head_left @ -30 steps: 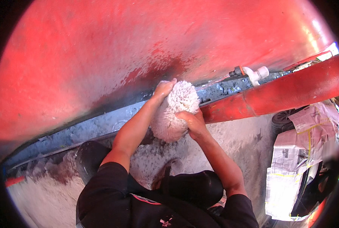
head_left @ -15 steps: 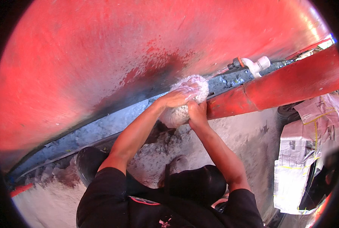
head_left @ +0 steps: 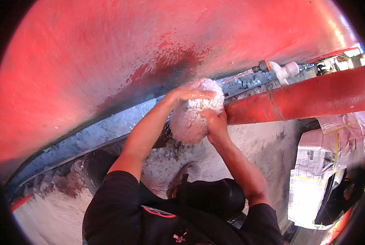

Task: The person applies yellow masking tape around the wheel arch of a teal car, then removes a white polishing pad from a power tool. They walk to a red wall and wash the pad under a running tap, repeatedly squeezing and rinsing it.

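Observation:
Under a thin jet of water I hold a wet, rounded, fluffy white wool pad point(head_left: 190, 122) in both hands. My left hand point(head_left: 190, 93) is closed over its far left part, with the thumb across the pile. Gripping its right edge from the near side is my right hand point(head_left: 216, 123), its thumb pressed into the fibres. The water comes from a white tap point(head_left: 281, 71) with a black and orange hose connector point(head_left: 261, 66), to the right of the pad. Fingers beneath the pad are hidden.
A large curved red surface point(head_left: 88, 61), splashed wet, fills the far side. A thick red pipe point(head_left: 313, 98) runs right, just beside my right hand. Below lies grey, rough ground point(head_left: 264, 143). White printed sacks point(head_left: 313, 163) stand at the right.
The pad has come slightly nearer and shows more of its broad face. My left hand has shifted left on it, and my right hand has lowered a little.

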